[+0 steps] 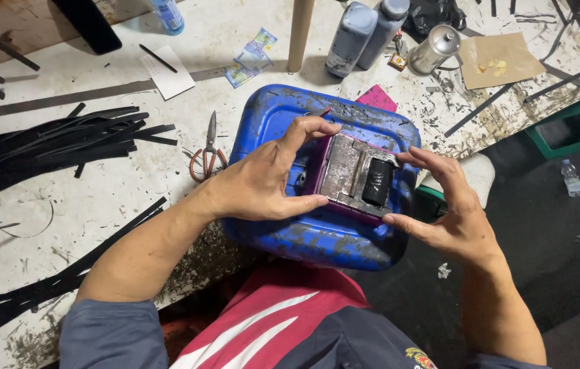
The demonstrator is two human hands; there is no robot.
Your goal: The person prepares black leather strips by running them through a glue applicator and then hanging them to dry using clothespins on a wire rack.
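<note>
Head view: both hands clamp a purple-edged metal block point(356, 176) atop a blue container point(324, 232) at the worktop point(99, 205) edge; left hand point(263, 184), right hand point(450, 215). Scissors point(208, 154) and black strips point(51, 143) lie just left; bottles point(365, 34) stand behind.

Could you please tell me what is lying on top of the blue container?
A flat purple-edged piece with grey panels and a black roll lies on the blue container, held by the left hand and right hand. Its underside is hidden.
</note>
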